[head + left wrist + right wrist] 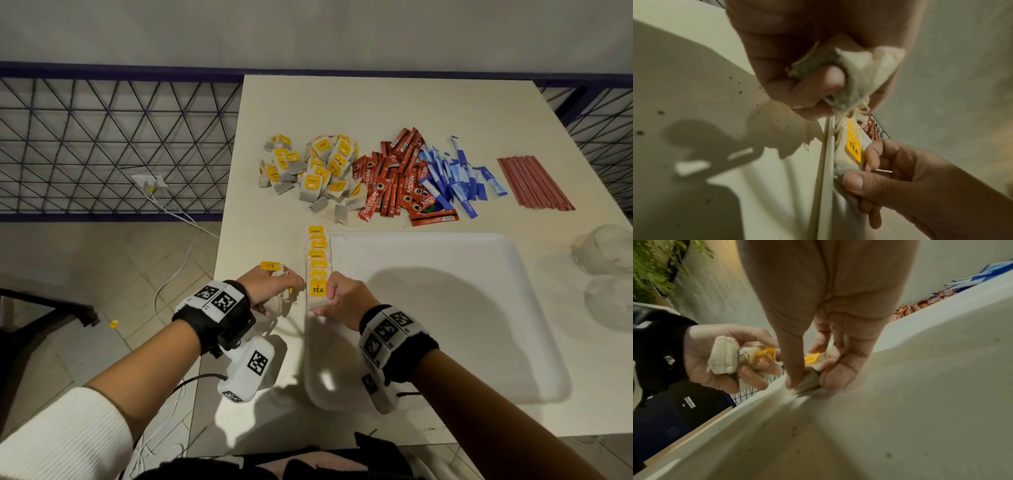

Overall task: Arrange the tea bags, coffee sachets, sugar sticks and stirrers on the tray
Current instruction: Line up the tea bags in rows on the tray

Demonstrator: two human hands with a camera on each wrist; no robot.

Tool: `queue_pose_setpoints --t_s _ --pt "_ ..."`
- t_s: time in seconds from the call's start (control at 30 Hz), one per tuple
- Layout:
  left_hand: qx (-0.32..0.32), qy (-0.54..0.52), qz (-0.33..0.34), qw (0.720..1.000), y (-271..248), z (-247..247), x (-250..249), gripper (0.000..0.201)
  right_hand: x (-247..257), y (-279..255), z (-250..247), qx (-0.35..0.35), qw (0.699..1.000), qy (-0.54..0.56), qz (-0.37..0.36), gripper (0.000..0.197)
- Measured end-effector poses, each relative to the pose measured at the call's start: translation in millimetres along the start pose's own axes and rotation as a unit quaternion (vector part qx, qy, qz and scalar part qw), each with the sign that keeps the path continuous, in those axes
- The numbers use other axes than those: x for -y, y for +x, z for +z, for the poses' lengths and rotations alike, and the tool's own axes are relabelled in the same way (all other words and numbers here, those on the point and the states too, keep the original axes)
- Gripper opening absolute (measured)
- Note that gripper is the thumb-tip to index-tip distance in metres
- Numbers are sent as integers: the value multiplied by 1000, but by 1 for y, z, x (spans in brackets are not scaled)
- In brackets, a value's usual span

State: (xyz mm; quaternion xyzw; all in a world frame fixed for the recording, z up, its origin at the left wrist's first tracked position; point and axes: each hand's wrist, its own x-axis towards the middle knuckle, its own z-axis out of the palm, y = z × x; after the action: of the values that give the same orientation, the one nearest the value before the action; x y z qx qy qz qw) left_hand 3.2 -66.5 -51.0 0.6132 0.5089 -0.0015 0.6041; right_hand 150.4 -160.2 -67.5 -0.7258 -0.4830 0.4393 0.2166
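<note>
Along tray [479, 260] left rim: row of tea bags [318, 255], yellow tags up. R hand [344, 297] pinches nearest bag [318, 291], at its 9 o'clock. L hand [270, 286] clenches spare bags [865, 71], off tray at row's 9 o'clock.

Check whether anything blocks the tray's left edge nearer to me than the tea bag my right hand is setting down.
Nothing visible does. The right hand pinches the nearest yellow-tagged tea bag of the row along the left rim of the white plastic tray; the strip below it lies bare. The left hand holds spare tea bags outside the rim.
</note>
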Motion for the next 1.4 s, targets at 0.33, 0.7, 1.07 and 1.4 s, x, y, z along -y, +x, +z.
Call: queue_pose_setpoints --t_s 0.33,0.7,1.07,1.4 --pt "10 -41 -6 999 -6 1 -4 7 3 -2 -5 0 999 37 23 39" --pt "110 -166 -44 979 -15 9 -12 34 32 -13 -31 37 979 200 13 10" --pt "63 -295 -26 953 -16 14 -19 33 44 -21 -32 129 952 253 112 23" --pt "8 -359 -22 933 -21 9 -12 43 51 -10 -29 85 948 284 112 10"
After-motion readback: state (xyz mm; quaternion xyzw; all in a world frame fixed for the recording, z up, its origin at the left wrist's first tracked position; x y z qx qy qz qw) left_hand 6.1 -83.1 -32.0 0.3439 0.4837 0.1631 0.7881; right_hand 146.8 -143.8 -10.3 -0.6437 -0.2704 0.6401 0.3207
